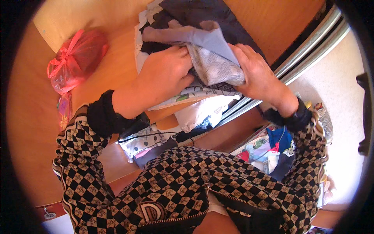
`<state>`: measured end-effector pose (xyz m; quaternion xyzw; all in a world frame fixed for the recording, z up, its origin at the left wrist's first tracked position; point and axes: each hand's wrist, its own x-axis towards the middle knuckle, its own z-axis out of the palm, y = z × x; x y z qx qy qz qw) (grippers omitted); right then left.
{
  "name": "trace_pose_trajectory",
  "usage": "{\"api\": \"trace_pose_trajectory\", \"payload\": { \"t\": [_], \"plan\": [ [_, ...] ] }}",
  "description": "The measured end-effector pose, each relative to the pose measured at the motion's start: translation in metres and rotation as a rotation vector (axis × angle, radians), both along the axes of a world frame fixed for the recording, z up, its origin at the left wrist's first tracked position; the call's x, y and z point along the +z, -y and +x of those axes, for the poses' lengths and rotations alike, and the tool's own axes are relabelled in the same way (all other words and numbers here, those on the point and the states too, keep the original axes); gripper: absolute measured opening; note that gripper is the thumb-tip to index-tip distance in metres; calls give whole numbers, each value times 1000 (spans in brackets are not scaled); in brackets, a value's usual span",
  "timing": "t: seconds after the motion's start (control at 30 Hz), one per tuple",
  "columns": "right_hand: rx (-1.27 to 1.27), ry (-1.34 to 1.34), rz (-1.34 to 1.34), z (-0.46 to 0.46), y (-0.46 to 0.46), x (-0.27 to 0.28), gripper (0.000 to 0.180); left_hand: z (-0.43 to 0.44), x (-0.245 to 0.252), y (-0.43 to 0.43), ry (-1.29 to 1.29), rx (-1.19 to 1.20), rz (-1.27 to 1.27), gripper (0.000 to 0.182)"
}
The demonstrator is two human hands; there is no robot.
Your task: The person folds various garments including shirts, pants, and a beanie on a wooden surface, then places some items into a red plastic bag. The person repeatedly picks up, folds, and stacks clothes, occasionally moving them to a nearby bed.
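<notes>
A folded grey garment (213, 64), smooth on one face and textured on the other, is bunched between my two hands. My left hand (168, 71) has its fingers curled around the garment's near-left edge; the fingertips are hidden under the cloth. On the opposite side, my right hand (258, 70) grips the garment between thumb and fingers. Beneath it lies a stack of folded clothes, with a large dark cloth (204, 13) towards the back and a pale printed cloth (187, 98) along the front. The stack rests on a wooden shelf (119, 55).
A knotted red plastic bag (80, 55) sits on the shelf at left. Silvery sliding-door rails (309, 41) run diagonally at right. Below are a white cloth (204, 112), a polka-dot cloth (146, 143) and mixed textiles (266, 149). A black cord (146, 135) crosses in front.
</notes>
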<state>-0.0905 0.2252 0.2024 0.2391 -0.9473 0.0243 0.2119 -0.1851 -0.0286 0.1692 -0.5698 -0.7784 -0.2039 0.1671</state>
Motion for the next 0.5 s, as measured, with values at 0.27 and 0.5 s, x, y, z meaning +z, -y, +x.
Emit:
{"api": "trace_pose_trajectory", "payload": {
  "t": [0.27, 0.5],
  "plan": [
    [-214, -91, -121, -25, 10, 2, 93, -43, 47, -26, 4, 26, 174, 31],
    [-182, 253, -601, -87, -49, 33, 59, -86, 23, -35, 131, 234, 516, 28]
  ]
}}
